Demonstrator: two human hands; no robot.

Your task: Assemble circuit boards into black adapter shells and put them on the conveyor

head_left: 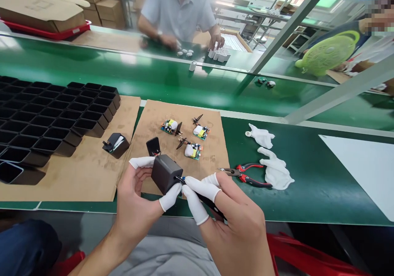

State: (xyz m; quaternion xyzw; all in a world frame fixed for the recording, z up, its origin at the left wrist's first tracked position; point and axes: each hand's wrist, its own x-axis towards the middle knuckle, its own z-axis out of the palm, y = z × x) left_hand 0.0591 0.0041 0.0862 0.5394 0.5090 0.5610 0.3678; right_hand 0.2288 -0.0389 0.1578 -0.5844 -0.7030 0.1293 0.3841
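My left hand (135,202), with white finger cots, is closed around a dark grey charger housing (165,173) held above the table's near edge. My right hand (227,214), also in finger cots, pinches a thin black tool (206,201) whose tip touches the housing's open side. Three small circuit boards (184,138) with prongs lie on the brown cardboard sheet (212,157) just beyond my hands. A small black cover piece (153,146) stands beside them.
Rows of empty black housings (55,116) fill the left, one loose housing (116,144) nearby. Red-handled pliers (246,173) and white gloves (273,169) lie to the right. Across the green conveyor (154,77) a person handles small white parts (218,54). A green fan (329,52) is far right.
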